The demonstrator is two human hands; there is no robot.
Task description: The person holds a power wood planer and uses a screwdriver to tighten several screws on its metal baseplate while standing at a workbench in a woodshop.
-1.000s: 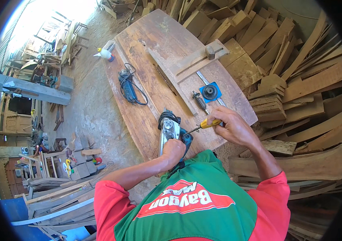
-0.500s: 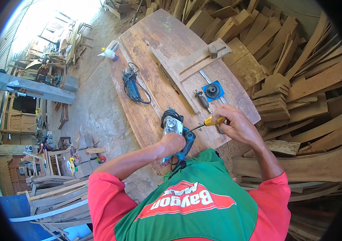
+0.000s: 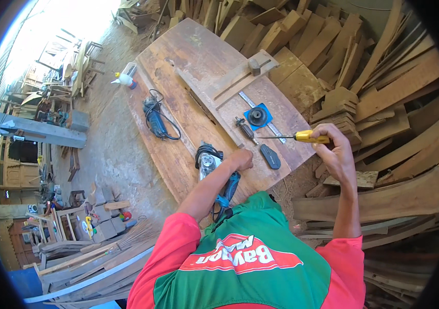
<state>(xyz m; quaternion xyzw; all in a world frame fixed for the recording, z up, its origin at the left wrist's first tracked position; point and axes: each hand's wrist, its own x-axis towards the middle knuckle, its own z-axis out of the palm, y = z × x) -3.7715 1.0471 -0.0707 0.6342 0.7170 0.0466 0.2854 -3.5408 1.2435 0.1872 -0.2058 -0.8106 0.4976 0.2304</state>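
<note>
My right hand [image 3: 337,152] is closed round the yellow handle of a screwdriver [image 3: 309,137]. Its thin shaft points left over the worktable, clear of the power tool. My left hand [image 3: 241,159] rests low over the table with its fingers curled together; whatever they pinch, if anything, is hidden. Partly under my left forearm lies a blue and silver power tool [image 3: 208,162] with its black cord bundled on top. Beyond my left hand are a dark cylindrical part with a metal shaft [image 3: 246,129], a dark oval cover [image 3: 269,156] and a black round part [image 3: 257,117] on a blue square.
On the wooden worktable [image 3: 178,51], a blue corded grinder [image 3: 156,121] lies to the left. A wooden T-shaped jig [image 3: 229,92] crosses the middle. A white bottle [image 3: 125,79] stands at the far left edge. Stacked timber [image 3: 384,113] crowds the right side.
My right hand has drawn the screwdriver away from the power tool, up and to the right. My left hand has moved off the tool to the table beside it, uncovering the oval cover.
</note>
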